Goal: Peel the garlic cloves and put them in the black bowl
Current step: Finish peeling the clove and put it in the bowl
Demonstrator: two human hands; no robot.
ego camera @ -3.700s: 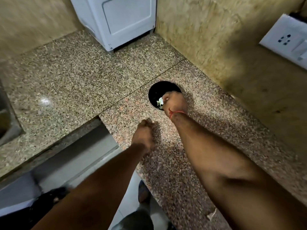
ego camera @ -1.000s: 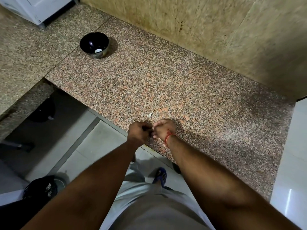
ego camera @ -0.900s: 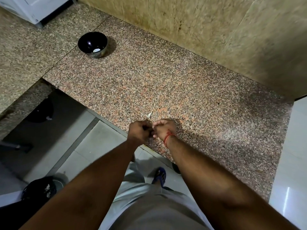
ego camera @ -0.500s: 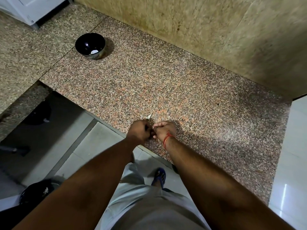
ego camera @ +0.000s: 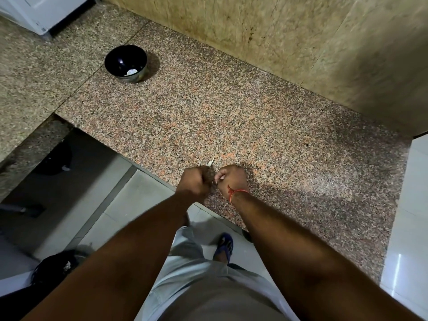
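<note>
Mid-peel: left hand [ego camera: 196, 181] & right hand [ego camera: 232, 179] curled together, prob pinching a clove (hidden); next, carry to black bowl [ego camera: 125, 63], far up-left of the hands.

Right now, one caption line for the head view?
Both hands, left and right, work a garlic clove at the granite counter edge; black bowl sits apart.

Dim, warm light; arm shadows darken the bench [ego camera: 266, 126], glare on the floor tiles [ego camera: 403, 269], wide-angle bending at edges, left hand [ego camera: 194, 181] motion-blurred
</note>
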